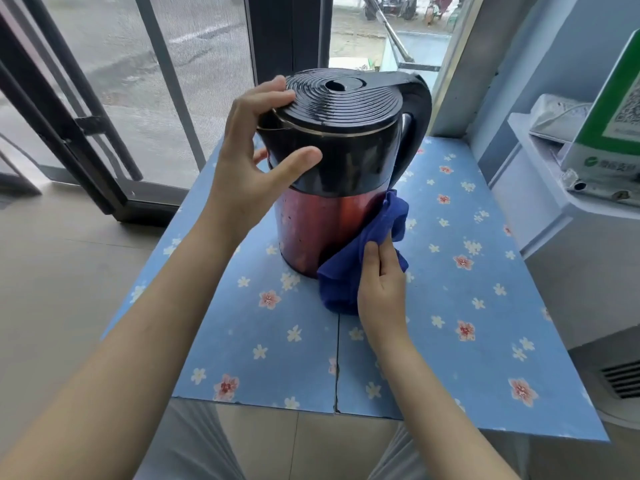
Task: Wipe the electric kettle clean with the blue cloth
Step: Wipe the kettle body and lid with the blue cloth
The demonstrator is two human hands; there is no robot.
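The tabletop (263,341) is covered in light blue sheeting printed with small white and pink flowers, and a seam runs down its middle toward the near edge. It stands on a pale tiled floor (62,258) beside dark-framed glass doors (104,133) that look out on a paved area. To the right stands a white cabinet (571,237), and on it a green and white sign (613,109) with a printed code, cut off by the picture's edge.

The electric kettle (343,157) stands upright near the middle of the tabletop, with a black ribbed lid, a black upper band, a reddish metal lower body and its handle turned to the far right. The left hand (256,157) steadies its top: the fingers are spread, thumb against the black band, the others curled over the lid's rim. The right hand (382,285) presses the blue cloth (360,261) against the kettle's lower right side, its fingers closed on the bunched fabric, which also trails onto the tabletop.

The kettle's base and far side are hidden. Objects outside, beyond the glass, are too blurred to identify.
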